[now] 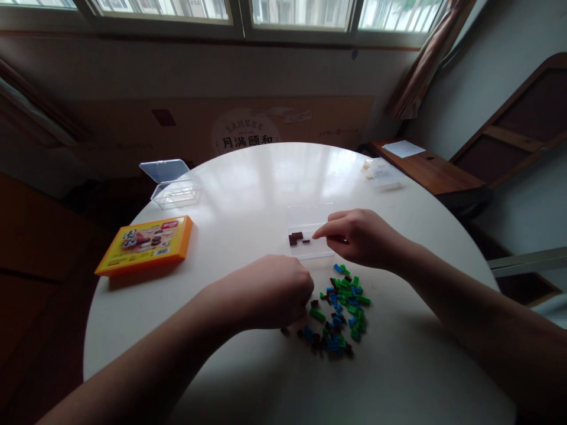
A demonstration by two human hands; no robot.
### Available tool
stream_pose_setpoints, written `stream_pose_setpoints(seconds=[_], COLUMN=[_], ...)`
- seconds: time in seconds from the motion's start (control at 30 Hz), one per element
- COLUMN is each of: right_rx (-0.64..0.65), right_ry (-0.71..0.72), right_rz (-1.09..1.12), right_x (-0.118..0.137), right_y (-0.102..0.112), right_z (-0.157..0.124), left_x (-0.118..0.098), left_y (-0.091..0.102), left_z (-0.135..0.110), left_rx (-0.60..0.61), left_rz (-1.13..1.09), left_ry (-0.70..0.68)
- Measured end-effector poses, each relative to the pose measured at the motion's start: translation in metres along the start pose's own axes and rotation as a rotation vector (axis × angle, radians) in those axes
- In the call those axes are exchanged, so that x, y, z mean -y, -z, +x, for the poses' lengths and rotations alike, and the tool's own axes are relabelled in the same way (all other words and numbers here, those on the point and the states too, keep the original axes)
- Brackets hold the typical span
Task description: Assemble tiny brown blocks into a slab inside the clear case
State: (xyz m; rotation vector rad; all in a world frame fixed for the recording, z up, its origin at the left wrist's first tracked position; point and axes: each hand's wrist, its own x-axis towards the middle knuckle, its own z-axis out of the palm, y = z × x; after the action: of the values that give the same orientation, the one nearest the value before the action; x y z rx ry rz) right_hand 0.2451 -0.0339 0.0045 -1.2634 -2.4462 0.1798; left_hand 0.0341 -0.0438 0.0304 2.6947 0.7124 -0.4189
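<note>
A shallow clear plastic box (313, 254) stands on the table with its lid folded back, and several dark brown toy bricks (296, 236) lie in it. My right hand (354, 236) reaches over the box's right side, index finger stretched toward the bricks and the other fingers curled; nothing shows in it. Nearer to me lies a loose pile of green, blue and brown toy bricks (339, 304). My left hand (279, 289) is closed at the pile's left edge, knuckles up. Its fingertips are hidden, so whatever they may hold cannot be seen.
The round white table (248, 189) carries a yellow-orange flat box (146, 243) at left. Behind that is an open clear box (175, 192). A clear container (383, 173) with pale yellow pieces sits at the far right. Beyond the table's right edge is a wooden surface (420, 167) with paper.
</note>
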Motion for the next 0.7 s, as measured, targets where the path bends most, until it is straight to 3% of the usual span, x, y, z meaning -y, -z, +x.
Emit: stream_pose_setpoints(seconds=[0.43, 0.7], right_rx=[0.03, 0.057], right_ry=[0.045, 0.047], right_rz=[0.005, -0.028], right_x=[-0.006, -0.005], right_y=[-0.007, -0.01], right_z=[0.0, 0.002], left_x=[-0.005, 0.028], left_y=[-0.002, 0.01], left_z=[-0.002, -0.022], left_rx=[-0.044, -0.224], left_rz=[0.114, 0.065], left_ry=[-0.024, 0.115])
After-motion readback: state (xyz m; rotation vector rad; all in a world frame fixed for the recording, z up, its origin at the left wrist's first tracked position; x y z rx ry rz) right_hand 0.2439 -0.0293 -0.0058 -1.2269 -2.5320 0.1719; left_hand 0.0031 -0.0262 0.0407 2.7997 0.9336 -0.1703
